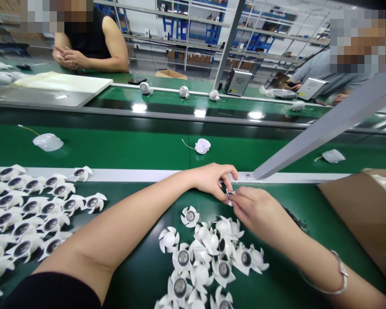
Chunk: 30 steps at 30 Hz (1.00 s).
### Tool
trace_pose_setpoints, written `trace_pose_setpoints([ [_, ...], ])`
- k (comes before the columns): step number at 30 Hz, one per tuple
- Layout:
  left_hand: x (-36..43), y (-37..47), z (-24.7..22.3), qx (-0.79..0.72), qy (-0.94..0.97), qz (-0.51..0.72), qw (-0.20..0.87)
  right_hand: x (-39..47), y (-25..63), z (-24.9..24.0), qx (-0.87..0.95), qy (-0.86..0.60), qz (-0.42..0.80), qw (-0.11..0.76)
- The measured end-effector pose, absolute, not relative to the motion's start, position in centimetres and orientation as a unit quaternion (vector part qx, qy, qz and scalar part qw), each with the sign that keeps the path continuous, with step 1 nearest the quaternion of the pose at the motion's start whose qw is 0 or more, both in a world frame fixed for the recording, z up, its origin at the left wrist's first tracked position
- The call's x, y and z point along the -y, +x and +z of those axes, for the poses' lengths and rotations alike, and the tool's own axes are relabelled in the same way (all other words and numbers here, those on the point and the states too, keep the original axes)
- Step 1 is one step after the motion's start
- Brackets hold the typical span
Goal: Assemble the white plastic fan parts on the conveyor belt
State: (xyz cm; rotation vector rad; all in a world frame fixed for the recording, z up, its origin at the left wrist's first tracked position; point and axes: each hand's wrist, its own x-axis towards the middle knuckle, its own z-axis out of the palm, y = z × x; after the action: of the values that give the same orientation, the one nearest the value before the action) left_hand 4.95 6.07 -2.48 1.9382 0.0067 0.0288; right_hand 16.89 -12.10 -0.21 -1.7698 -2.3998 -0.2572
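Near the grey rail, my left hand pinches a small white fan wheel between thumb and fingers. My right hand meets it from the right, its closed fingertips on the same wheel, which is largely covered by the fingers. Whether the right fingertips also hold a small part cannot be seen. Below the hands lies a loose pile of white fan wheels, some showing a dark round centre. A small heap of dark little parts is partly hidden behind my right forearm.
Many fan wheels stand in rows at left. A cardboard box is at right. Beyond the rail, white housings with wires lie on the green belt. A slanted grey post rises at right. Two people sit across.
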Motion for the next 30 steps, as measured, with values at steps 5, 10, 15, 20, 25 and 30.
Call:
trace_pose_setpoints([
  [5,-6.2,5.1,-2.7,0.009,0.831,0.014,0.556,13.0,16.8,0.5,0.815,-0.564,-0.129,0.036],
  [10,-6.4,5.0,-3.0,0.025,0.829,0.016,0.558,9.1,19.2,4.6,0.765,-0.604,-0.059,0.215],
  [15,-6.4,4.9,-2.8,0.03,0.837,0.025,0.546,-1.7,18.1,6.5,0.707,-0.668,0.016,0.231],
  [20,-5.9,4.5,-2.6,0.025,0.841,0.051,0.539,-9.8,13.0,4.7,0.787,-0.613,0.074,0.008],
  [25,-5.6,4.0,-2.2,0.005,0.843,0.044,0.536,-7.5,11.6,5.2,0.786,-0.617,0.011,0.021],
  [30,-5.9,4.5,-2.6,0.009,0.813,0.051,0.581,2.0,16.2,7.5,0.72,-0.627,-0.023,0.297],
])
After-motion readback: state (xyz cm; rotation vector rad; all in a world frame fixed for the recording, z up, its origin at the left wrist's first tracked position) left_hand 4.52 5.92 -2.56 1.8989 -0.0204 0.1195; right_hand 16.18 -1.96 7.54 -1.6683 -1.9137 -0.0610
